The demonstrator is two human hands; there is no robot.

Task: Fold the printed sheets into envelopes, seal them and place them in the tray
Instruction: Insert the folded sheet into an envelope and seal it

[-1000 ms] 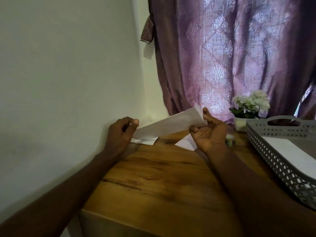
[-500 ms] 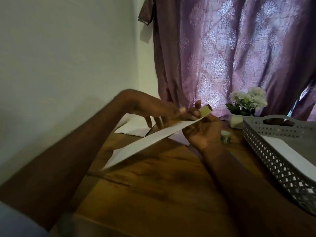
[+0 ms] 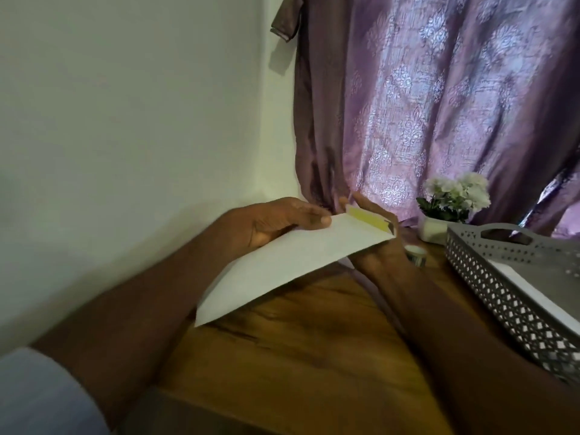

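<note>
Envelope hiding most of right hand fingers; grip underneath not readable. Left hand fingertips lying on envelope's top edge, slightly motion-blurred. Grey tray running off right edge; white sheet inside only partly showing. Small roll behind right wrist half hidden, too small to identify. Bench front cut off by lower edge.

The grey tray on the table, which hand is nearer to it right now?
The right hand. It holds the envelope's far end just left of the grey tray, with a small tape roll between them. The left hand grips the envelope farther left, near the wall.
</note>
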